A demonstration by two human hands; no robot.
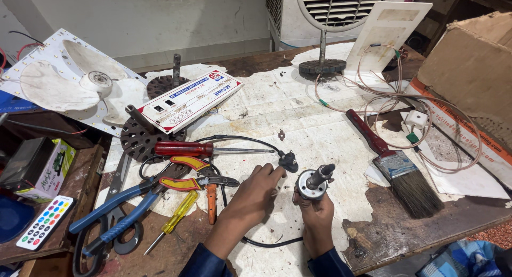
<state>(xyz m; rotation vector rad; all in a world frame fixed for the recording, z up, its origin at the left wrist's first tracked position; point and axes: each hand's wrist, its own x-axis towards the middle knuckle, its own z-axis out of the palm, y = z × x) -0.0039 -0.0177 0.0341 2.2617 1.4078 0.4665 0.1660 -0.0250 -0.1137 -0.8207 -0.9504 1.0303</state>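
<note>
bench [320, 133]: worn wood, torn white paper over most of it, cluttered
air cooler [330, 10]: far centre, behind the bench
cardboard box [469, 69]: far right
fan blade [69, 82]: white, far left, lying on a white LED panel
paint brush [397, 167]: right of centre, red handle, bristles toward the near edge
pliers [128, 207]: blue handles, near left, beside scissors and a yellow screwdriver
red screwdriver [197, 148]: left of centre, tip pointing right
right hand [316, 213]: near centre, fingers wrapped shut around the small motor, holding it upright off the bench
small motor [313, 182]: silver round body, dark shaft pointing up and right, in the right hand
left hand [253, 194]: just left of the motor, fingers curled, tips on the paper by the black cable; grip on anything unclear
black plug [288, 161]: end of the black cable, just beyond the left hand
step: looks like inspecting the held motor
next move: likely needs the left hand to take a tool or the plug, motor kept steady
</note>
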